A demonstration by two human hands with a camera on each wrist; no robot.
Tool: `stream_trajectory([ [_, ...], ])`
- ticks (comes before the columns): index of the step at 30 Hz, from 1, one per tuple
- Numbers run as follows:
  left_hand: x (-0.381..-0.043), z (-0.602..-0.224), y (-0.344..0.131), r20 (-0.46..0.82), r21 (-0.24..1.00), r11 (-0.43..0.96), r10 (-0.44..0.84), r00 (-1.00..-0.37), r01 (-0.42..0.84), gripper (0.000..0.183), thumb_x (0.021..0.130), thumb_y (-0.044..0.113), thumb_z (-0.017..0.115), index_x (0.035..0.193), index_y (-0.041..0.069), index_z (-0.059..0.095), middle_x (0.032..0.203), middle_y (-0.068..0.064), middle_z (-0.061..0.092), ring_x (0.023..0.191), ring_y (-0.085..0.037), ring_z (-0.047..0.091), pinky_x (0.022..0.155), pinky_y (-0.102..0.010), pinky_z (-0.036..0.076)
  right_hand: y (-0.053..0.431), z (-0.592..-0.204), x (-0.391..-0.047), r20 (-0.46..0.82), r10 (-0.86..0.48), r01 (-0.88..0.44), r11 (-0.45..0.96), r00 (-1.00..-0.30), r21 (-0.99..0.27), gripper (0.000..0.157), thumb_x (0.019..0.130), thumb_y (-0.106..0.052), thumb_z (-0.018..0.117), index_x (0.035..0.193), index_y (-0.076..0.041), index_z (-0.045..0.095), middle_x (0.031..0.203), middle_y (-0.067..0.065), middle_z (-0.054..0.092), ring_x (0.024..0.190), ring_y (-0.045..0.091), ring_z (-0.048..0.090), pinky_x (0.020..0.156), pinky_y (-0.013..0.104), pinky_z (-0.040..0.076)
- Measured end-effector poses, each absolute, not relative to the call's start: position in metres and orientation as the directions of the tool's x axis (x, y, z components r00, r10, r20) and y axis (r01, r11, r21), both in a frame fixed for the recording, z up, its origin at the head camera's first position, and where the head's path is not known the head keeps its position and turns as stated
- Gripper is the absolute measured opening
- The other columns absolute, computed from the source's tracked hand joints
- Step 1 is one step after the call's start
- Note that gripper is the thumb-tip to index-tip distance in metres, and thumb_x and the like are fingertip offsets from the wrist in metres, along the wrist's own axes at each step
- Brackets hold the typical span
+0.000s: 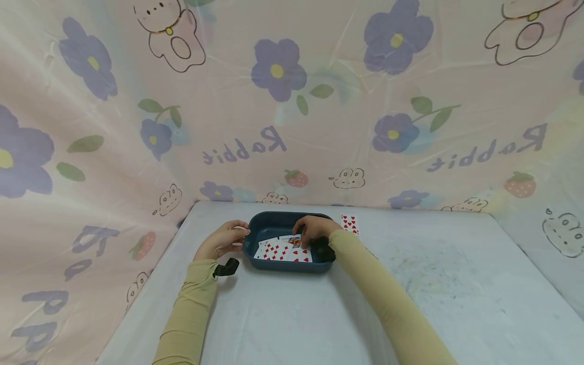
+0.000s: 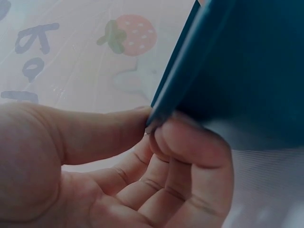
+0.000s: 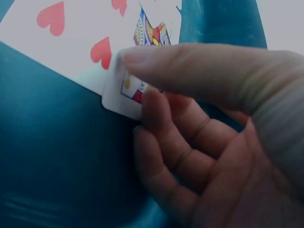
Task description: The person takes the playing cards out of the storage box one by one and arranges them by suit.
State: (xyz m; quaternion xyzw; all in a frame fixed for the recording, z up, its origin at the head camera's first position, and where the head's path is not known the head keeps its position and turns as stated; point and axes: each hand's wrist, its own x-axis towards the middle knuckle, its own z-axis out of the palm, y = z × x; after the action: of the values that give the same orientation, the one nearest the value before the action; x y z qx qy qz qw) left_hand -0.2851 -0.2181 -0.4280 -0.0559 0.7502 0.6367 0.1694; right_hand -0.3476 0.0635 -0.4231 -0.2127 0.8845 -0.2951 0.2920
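A dark blue rectangular basin [image 1: 287, 267] stands on the white table, with several playing cards [image 1: 275, 250] lying face up and overlapping inside it, diamonds and hearts among them. My left hand [image 1: 224, 238] is at the basin's left end. Seen in the left wrist view, its thumb and index finger pinch the basin's rim [image 2: 183, 71]. My right hand [image 1: 314, 228] reaches into the basin's right half. Between its thumb and fingers it pinches a picture playing card [image 3: 113, 97], beside a hearts card [image 3: 71, 47]. The thumb hides much of the pinched card.
One red hearts card [image 1: 350, 224] lies face up on the table [image 1: 292, 314], just beyond the basin's right end. A printed cloth [image 1: 328, 111] with flowers and rabbits hangs behind the table and along its sides.
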Motion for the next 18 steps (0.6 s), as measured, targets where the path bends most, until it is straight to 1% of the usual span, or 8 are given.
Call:
stream_trajectory([
  [3, -0.2854, -0.4279, -0.2181, -0.322, 0.938, 0.182, 0.138, -0.937, -0.296, 0.029, 0.098, 0.01, 0.053, 0.123, -0.001, 0.044, 0.106, -0.018, 0.052, 0.087, -0.023, 0.054, 0.067, -0.03, 0.05, 0.0632, -0.4236, -0.3486, -0.402, -0.543, -0.207, 0.748, -0.738, -0.63, 0.043, 0.076, 0.001, 0.078, 0.114, -0.012, 0.061, 0.085, 0.007, 0.061, 0.072, 0.017, 0.057, 0.066, 0.029, 0.047],
  [9, -0.2853, -0.4286, -0.219, -0.327, 0.935, 0.185, 0.127, -0.936, -0.302, 0.028, 0.098, 0.01, 0.053, 0.123, 0.0, 0.044, 0.106, -0.017, 0.052, 0.088, -0.024, 0.053, 0.067, -0.03, 0.05, 0.0617, -0.4251, -0.3481, -0.396, -0.546, -0.263, 0.774, -0.738, -0.577, 0.043, 0.074, -0.005, 0.081, 0.11, -0.015, 0.06, 0.087, 0.005, 0.06, 0.074, 0.017, 0.055, 0.066, 0.029, 0.043],
  [18, -0.286, -0.4292, -0.2193, -0.324, 0.937, 0.179, 0.127, -0.938, -0.299, 0.028, 0.099, 0.01, 0.053, 0.123, 0.0, 0.045, 0.105, -0.017, 0.052, 0.089, -0.025, 0.054, 0.067, -0.03, 0.051, 0.0612, -0.4258, -0.3478, -0.397, -0.542, -0.291, 0.791, -0.74, -0.538, 0.038, 0.074, -0.011, 0.083, 0.103, -0.013, 0.06, 0.085, 0.004, 0.06, 0.073, 0.016, 0.052, 0.066, 0.029, 0.04],
])
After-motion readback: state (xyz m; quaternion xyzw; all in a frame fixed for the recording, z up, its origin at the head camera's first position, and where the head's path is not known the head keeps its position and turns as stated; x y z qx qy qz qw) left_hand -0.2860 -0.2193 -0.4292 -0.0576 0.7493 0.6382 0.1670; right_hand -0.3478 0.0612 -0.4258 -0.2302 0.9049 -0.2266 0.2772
